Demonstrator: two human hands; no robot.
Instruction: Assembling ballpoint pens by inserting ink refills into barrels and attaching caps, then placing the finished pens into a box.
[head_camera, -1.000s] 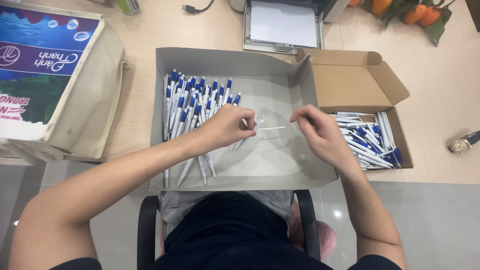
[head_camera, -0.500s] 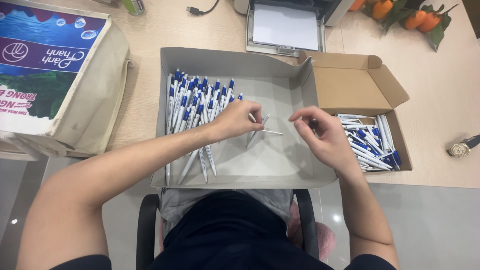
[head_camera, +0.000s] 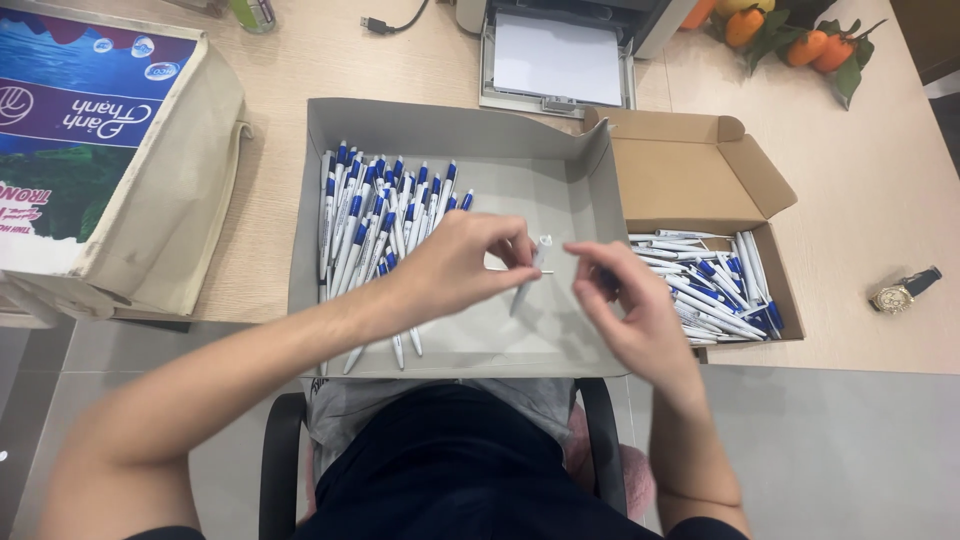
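Two boxes sit side by side on the table (head_camera: 880, 190) in the head view: a grey tray (head_camera: 450, 125) holding a dense row of white-and-blue pens (head_camera: 375, 215), too many and too overlapped to count, and a brown cardboard box (head_camera: 690, 165) with another loose heap of pens (head_camera: 710, 285). Both hands meet over the bare right part of the tray. The left hand (head_camera: 455, 265) is pinched narrow, thumb and fingertips closed on a white pen barrel (head_camera: 525, 285) that hangs tilted just above the tray floor. The right hand (head_camera: 635, 310) is curled nearly closed, its fingertips close to the barrel's top; what it grips is too small to tell. One wristwatch (head_camera: 903, 293), one printer (head_camera: 560, 55), one printed bag (head_camera: 100, 150) and a few oranges (head_camera: 790, 35) lie around.
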